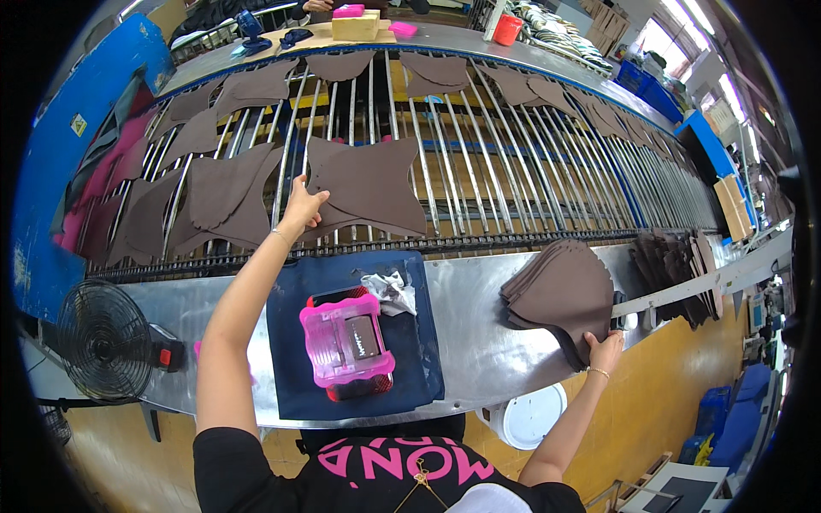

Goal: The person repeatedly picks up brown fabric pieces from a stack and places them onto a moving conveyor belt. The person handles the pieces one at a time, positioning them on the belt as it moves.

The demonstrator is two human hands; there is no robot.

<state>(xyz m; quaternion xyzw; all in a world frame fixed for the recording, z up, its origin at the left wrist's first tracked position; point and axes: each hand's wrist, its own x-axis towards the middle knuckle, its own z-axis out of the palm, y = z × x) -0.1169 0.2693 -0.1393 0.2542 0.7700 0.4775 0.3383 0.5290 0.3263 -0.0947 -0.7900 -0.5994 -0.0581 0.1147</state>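
Note:
My left hand [305,208] reaches forward to the rod conveyor, thumb and fingers spread against the left edge of a brown cut panel [368,175]. A second panel partly shows beneath that one; whether they are leather or fabric I cannot tell. At the right of the metal table, my right hand [605,352] grips the near narrow end of a fanned stack of brown panels [560,286]. Its thumb lies along the edge, and some of its fingers are hidden. Between my arms, a pink plastic holder with a dark block [346,342] stands on a dark blue sheet [291,376].
More brown panels [227,188] lie across the conveyor rods [487,171]. A black fan [104,342] stands at the left of the metal table [470,368]. A crumpled cloth [392,293] lies beside the holder. A pale metal bar [701,284] crosses near another panel pile [676,274].

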